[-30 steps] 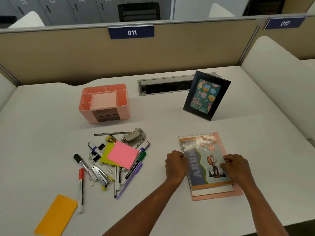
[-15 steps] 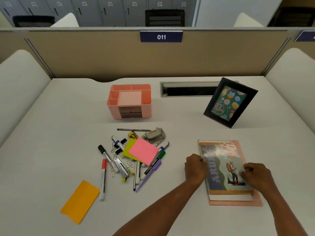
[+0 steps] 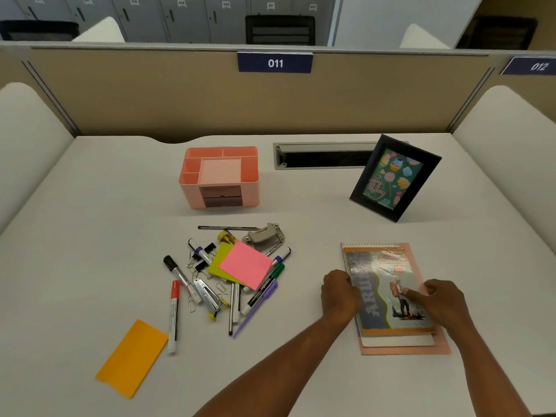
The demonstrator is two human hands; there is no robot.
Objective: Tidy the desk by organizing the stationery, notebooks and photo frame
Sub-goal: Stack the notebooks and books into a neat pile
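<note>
Desk white. Stationery pile loose at centre. Spiral notebook tops stack, front right. Pink organizer rear centre; photo frame upright, rear right. Left hand curled round notebook's left edge; right hand curled over its right edge.

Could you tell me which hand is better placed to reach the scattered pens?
Likely the left hand: it grips the illustrated spiral notebook beside the scattered pens; the right hand lies farther.
</note>
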